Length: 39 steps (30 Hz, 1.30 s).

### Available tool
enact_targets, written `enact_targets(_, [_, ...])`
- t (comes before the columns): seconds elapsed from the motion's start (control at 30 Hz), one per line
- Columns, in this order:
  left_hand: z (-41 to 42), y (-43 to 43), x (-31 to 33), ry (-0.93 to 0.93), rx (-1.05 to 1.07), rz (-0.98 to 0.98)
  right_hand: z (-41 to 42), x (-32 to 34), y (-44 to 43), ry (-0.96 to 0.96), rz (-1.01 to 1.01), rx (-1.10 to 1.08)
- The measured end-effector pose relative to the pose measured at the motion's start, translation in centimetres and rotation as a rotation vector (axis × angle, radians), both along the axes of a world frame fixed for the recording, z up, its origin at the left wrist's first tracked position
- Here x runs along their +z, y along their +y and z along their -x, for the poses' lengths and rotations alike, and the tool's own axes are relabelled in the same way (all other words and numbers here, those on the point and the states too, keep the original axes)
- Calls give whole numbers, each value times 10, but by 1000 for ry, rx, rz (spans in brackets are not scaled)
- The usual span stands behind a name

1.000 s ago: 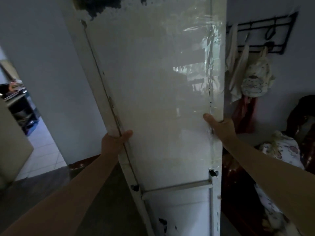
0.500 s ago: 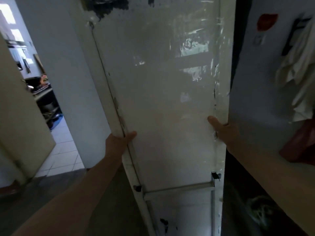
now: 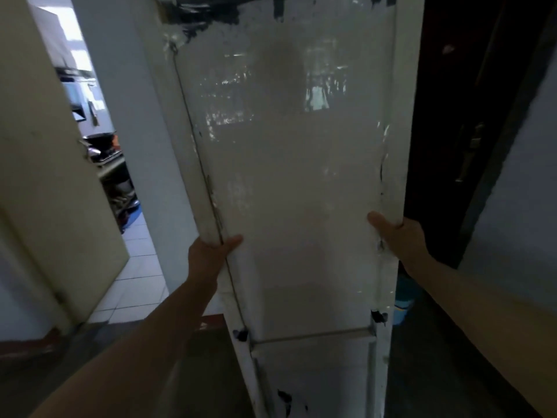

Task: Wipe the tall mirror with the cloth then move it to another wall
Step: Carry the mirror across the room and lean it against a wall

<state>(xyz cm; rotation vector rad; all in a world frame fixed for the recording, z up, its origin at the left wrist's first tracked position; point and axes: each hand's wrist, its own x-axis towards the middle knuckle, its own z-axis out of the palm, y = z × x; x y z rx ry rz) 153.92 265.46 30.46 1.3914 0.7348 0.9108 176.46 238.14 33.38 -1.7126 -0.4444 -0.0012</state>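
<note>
Arms outstretched; left hand [image 3: 211,251], right hand [image 3: 398,236] grip mirror [image 3: 295,191] edges.

Dim, soft-blurred wide-angle view, daylight from the doorway [image 3: 90,95] at left, faint glare on the mirror [image 3: 289,182], bowed edges.

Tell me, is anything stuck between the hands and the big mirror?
No, nothing that I can see. The left hand grips the left edge of the mirror, and the right hand grips its right edge, with both thumbs lying on its near face.
</note>
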Motion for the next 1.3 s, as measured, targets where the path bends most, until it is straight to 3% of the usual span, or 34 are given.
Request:
enact_targets(0.23, [-40,90,-5,67,179,-56,-71,-13,116,50,-53,160])
enact_targets(0.57, [-71,182,-15,132,489,-70,-168,-26,298,79,80,398])
enact_targets(0.93, [-71,273,-37,206,757,-41,-196,-44,476,91,74,641])
enact_targets(1.3, [-80,300,-34,242,1044,30,-208,-61,618,116,87,887])
